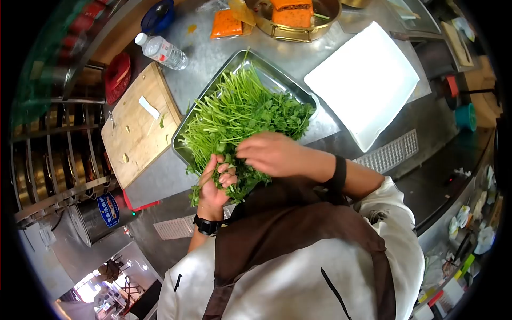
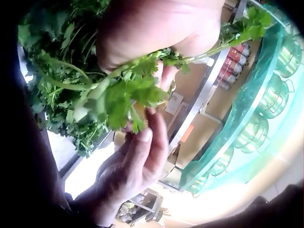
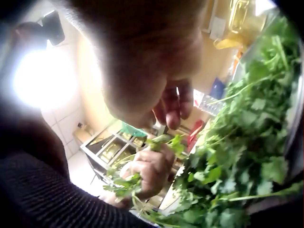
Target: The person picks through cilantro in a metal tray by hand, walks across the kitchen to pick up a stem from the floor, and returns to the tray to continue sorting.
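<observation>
A bunch of cilantro (image 1: 240, 106), long stems and leafy ends, fills a metal tray (image 1: 186, 128) in front of me. At the tray's near edge, my left hand (image 1: 214, 186) grips a few cilantro sprigs (image 2: 135, 92), their leaves hanging out past the fingers. My right hand (image 1: 272, 153) is beside it over the leaves. In the left wrist view, the right hand (image 2: 135, 161) has its thumb and fingertips right at the leaves of the held sprigs. Leaves partly cover those fingertips, and I cannot tell whether they pinch anything.
A wooden cutting board (image 1: 141, 130) with scraps lies left of the tray, a water bottle (image 1: 162, 52) behind it. A white lid-like tray (image 1: 362, 82) lies to the right. Toward the back are a brass-coloured pan (image 1: 298, 36) and an orange packet (image 1: 226, 25).
</observation>
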Demonstrator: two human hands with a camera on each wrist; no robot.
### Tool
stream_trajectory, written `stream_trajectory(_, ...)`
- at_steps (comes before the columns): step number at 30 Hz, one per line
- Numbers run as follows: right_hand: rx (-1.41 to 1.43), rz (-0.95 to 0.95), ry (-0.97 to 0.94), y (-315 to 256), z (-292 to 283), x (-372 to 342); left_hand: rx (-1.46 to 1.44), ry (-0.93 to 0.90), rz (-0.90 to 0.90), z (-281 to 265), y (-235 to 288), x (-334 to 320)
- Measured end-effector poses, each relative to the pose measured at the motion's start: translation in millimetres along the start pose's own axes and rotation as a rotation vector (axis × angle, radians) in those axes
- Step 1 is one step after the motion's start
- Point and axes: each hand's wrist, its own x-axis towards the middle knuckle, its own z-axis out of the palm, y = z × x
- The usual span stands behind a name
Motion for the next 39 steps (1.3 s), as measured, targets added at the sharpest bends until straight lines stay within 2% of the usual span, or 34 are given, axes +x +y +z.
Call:
stream_trajectory(2,-0.059,0.03,-0.019,7.5,-20.6,-16.2,-0.035,-0.183,-0.019,-8.1,7.5,-4.2)
stream_trajectory(4,-0.027,0.092,-0.055,17.7,-48.4,-41.4,-0.06,-0.217,-0.006,-9.6,13.8,-12.5)
stream_trajectory(6,-0.156,0.292,0.072,21.6,-73.4,-67.5,-0.042,-0.162,0.032,-7.8,19.4,-21.2)
stream_trajectory(7,-0.165,0.291,0.066,22.1,-85.1,-76.0,-0.05,-0.17,0.03,-9.9,22.1,-20.5)
stream_trajectory(9,-0.371,0.647,0.052,16.6,-99.1,-88.5,-0.005,-0.185,0.062,-13.9,24.0,-21.9)
stream_trajectory(10,-0.376,0.647,0.05,15.9,-97.8,-88.6,-0.009,-0.189,0.061,-11.3,22.5,-21.1)
stream_trajectory(12,-0.37,0.516,0.073,18.2,-85.1,-88.9,-0.062,-0.224,0.031,-3.3,19.5,-19.7)
stream_trajectory(16,-0.442,0.448,0.035,28.2,-63.8,-82.4,-0.039,-0.206,0.01,8.9,13.6,-14.2)
stream_trajectory(18,-0.446,0.447,0.016,32.1,-63.8,-82.4,-0.011,-0.214,0.003,8.5,13.2,-11.5)
stream_trajectory(20,-0.447,0.54,0.058,31.5,-66.0,-78.9,0.02,-0.218,0.007,4.8,14.3,-10.7)
stream_trajectory(24,-0.398,0.532,0.133,26.2,-67.9,-65.3,-0.01,-0.331,-0.01,-2.9,15.0,-7.9)
stream_trajectory(26,-0.379,0.428,0.175,24.7,-62.4,-52.9,-0.006,-0.323,-0.021,-3.4,13.8,-8.5)
stream_trajectory(28,-0.367,0.37,0.138,35.6,-54.6,-44.2,-0.013,-0.34,-0.021,-6.4,13.0,-8.8)
stream_trajectory(30,-0.482,0.218,0.087,39.8,-44.9,-21.6,0.019,-0.415,-0.071,-8.7,14.7,-7.6)
stream_trajectory(32,-0.523,0.178,0.102,48.1,-31.3,-17.7,0.019,-0.422,-0.065,-7.3,12.7,-10.5)
stream_trajectory(34,-0.315,0.211,-0.237,55.8,-27.4,-20.7,-0.018,-0.29,-0.015,0.5,12.3,-12.3)
stream_trajectory(35,-0.27,0.284,-0.33,55.7,-28.1,-23.6,-0.042,-0.291,-0.009,3.3,12.3,-14.9)
stream_trajectory(38,-0.429,0.143,-0.418,62.5,-36.5,-30.4,-0.001,-0.256,0.044,-4.7,13.6,-18.7)
stream_trajectory(39,-0.366,0.301,-0.36,56.5,-39.4,-29.1,0.006,-0.265,0.036,-6.2,14.8,-19.2)
